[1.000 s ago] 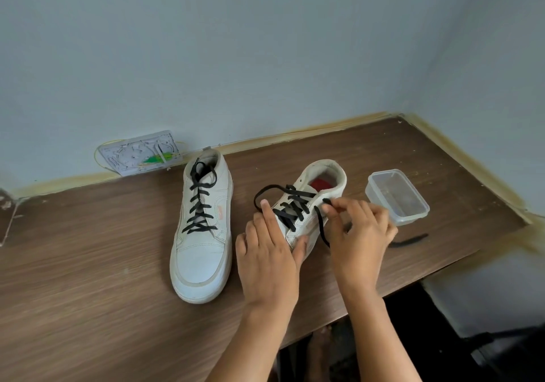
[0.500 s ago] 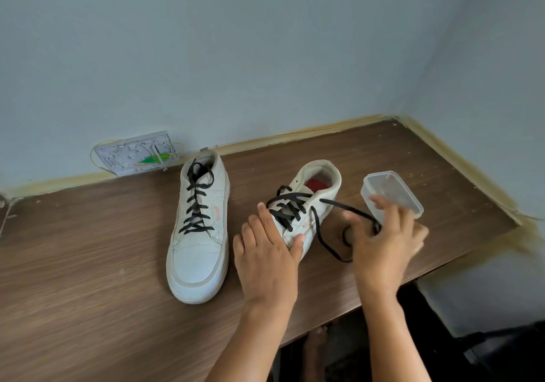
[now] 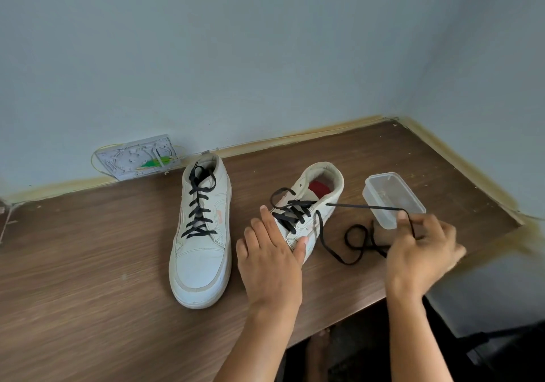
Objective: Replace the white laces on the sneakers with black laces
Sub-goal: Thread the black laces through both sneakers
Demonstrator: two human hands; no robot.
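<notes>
2 white leather sneakers stand on the brown wood-grain tabletop (image 3: 88,278), toes toward us. The left white sneaker (image 3: 202,240) is fully laced in black and bears a small pink mark on its side; we cannot read it as a name. The right white sneaker (image 3: 312,207), with a red insole, carries the black flat lace (image 3: 333,251) through its eyelets.

Our left hand (image 3: 269,259) lies flat on that shoe's toe, fingers straight and pressed down, and hides most of the toe. Our right hand (image 3: 418,251) has its fingers curled, pinching 1 end of the lace, which runs taut from the top eyelet to the fingers; the other end loops slack on the table between shoe and hand. This hand is blurred.

A clear rectangular plastic tub (image 3: 393,195) sits just right of the shoe, behind the taut lace, near the right edge. The near edge cuts diagonally under both wrists. At the back wall leans a white moulded plate with green and yellow wires (image 3: 137,157); no writing legible. Open table stretches left.
</notes>
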